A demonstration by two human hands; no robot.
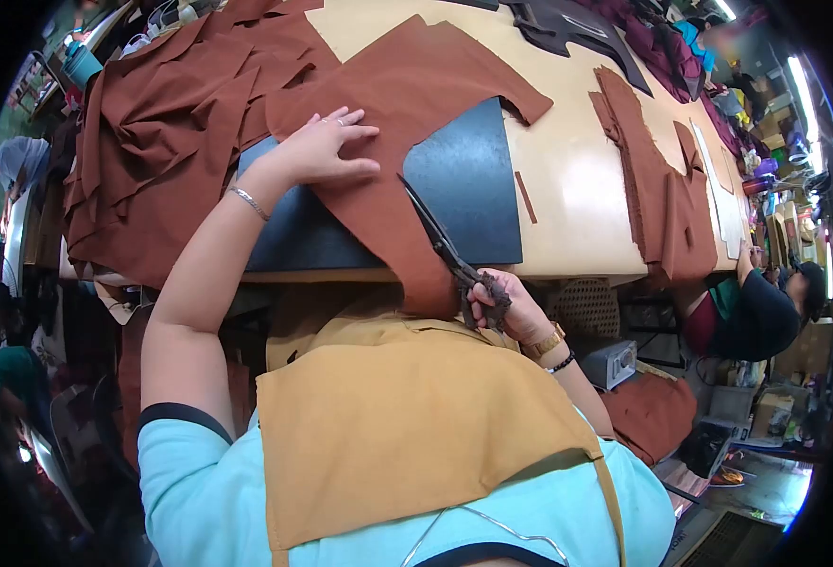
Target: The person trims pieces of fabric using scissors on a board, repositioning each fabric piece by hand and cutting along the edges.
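Note:
My left hand (333, 149) lies on a rust-brown fabric piece (393, 104), its fingers spread and pointing right. Dark scissors (440, 241) are in my right hand (511, 307), fingers wrapped round the handles at the table's front edge. Their blades point up and left, and the tip touches or lies over the brown fabric. The fabric has a curved cut-out on its right side and hangs down over the front edge beside the scissors. Beneath it is a dark blue board (473, 184). A thin brown strip (526, 197) rests just right of the board.
A heap of brown fabric (166, 142) covers the table's left side. More brown pieces (657, 189) lie at the right, near white pattern pieces (719, 189). Black pieces (577, 33) are at the back. A co-worker (756, 312) is at the table's right end.

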